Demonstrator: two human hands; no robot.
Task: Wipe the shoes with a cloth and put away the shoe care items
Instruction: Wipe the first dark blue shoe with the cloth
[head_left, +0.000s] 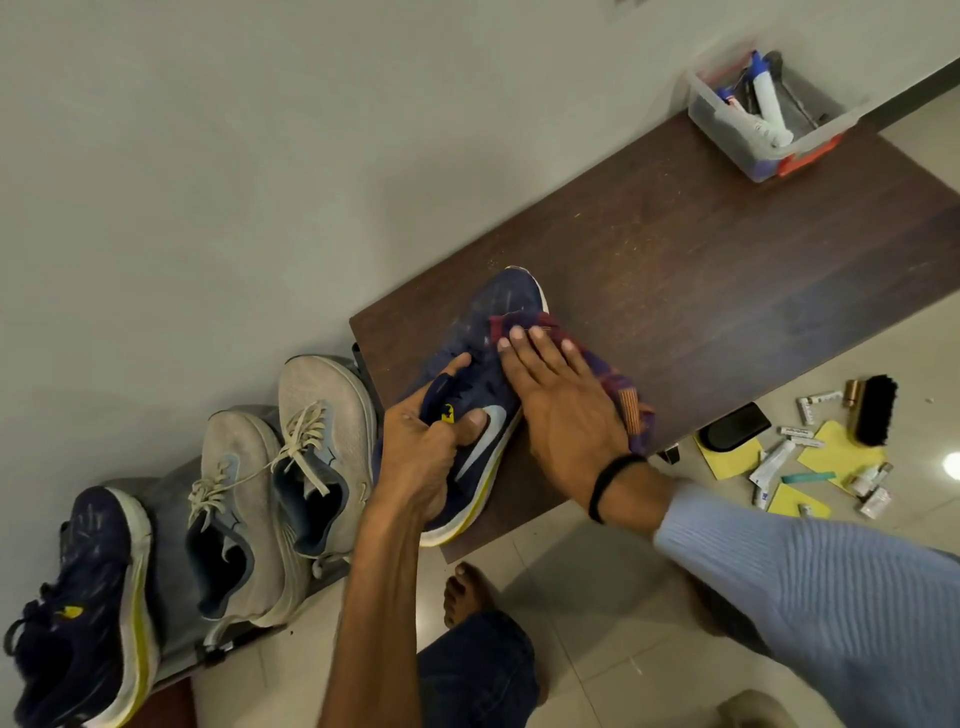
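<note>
Bare left forearm (363, 597) and sleeved right arm (805, 582) meet at the navy shoe (493, 312) on the tabletop (727, 270).
At its collar the left hand (426, 441) clamps, fingers (457, 364) curled inside; on its right flank the right hand (561, 410), fingers straight and together, presses the cloth (631, 410) flat (toe points away from the person, so strokes likely run lengthwise).

I see the navy shoe (498, 306) on the bench (701, 270), heel toward me. L hand (415, 452) grips its collar, thumb by the white logo. R hand (566, 410) lies flat, fingers straight, pressing the cloth (629, 410) onto the shoe's side. Bin (727, 122) sits at the bench's far end. Brush (875, 410), tubes (774, 462) & yellow pads (836, 452) lie on the floor, right. Left: 2 grey shoes (322, 410) & a second navy shoe (88, 597) on a rack (166, 540).
</note>
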